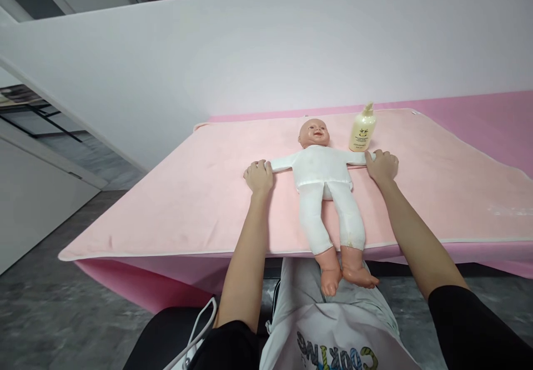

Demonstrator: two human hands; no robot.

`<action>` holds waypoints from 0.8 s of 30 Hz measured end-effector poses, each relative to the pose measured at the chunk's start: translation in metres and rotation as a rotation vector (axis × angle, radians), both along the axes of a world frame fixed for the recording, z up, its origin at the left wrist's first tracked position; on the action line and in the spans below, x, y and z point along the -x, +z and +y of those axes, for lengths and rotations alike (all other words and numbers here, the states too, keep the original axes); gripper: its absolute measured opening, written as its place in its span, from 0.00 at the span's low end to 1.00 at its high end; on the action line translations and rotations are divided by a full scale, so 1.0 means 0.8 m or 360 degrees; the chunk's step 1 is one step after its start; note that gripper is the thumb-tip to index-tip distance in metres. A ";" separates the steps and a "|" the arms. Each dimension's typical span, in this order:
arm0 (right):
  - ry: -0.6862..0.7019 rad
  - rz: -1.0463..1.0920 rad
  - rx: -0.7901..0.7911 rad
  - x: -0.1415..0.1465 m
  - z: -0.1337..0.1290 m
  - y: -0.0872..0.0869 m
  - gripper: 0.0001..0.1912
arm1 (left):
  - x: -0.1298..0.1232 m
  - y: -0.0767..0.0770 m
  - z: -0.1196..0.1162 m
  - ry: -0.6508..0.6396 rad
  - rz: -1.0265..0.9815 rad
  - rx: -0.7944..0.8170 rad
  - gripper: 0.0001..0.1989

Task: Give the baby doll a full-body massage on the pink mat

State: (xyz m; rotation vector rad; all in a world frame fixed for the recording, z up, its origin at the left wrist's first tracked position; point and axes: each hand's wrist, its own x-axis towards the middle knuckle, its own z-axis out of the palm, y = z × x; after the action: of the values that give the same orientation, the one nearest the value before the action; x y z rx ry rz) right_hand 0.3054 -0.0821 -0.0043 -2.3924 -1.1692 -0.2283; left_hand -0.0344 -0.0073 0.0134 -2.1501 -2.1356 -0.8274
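Note:
A baby doll (320,167) with a white cloth body lies on its back, arms spread wide, on a pale pink blanket (187,203). Its bare feet hang past the near table edge, over my lap. My left hand (259,176) is closed around the end of the doll's arm on the left. At the other arm's end, my right hand (382,166) is likewise closed, with the doll's own hands hidden under my fingers. Just behind that right arm stands a cream pump bottle (363,128), upright, with a small animal face on its label.
Under the blanket is a brighter pink tablecloth (478,120) that drapes over the edge. A white wall panel (270,53) rises behind the table. At lower left, a white cable (200,325) runs beside my arm. Grey floor shows at left.

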 end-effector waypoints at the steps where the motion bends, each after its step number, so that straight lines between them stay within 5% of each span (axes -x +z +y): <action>1: -0.0017 0.0034 -0.0004 -0.004 -0.001 0.000 0.26 | 0.002 0.001 0.000 -0.0011 0.0012 0.0001 0.22; 17: -0.0089 0.0353 -0.0017 -0.030 -0.017 0.003 0.29 | 0.059 0.009 0.003 0.0655 -0.0305 0.0163 0.16; 24: -0.0505 0.0501 -0.0142 -0.034 -0.026 0.013 0.25 | 0.045 0.011 -0.006 0.0479 -0.0299 -0.0212 0.19</action>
State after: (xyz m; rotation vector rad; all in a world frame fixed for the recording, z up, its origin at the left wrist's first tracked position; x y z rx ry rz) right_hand 0.3330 -0.1031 0.0058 -2.4142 -0.6253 -0.0009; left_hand -0.0706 -0.0122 0.0225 -1.6923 -2.3327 -1.1396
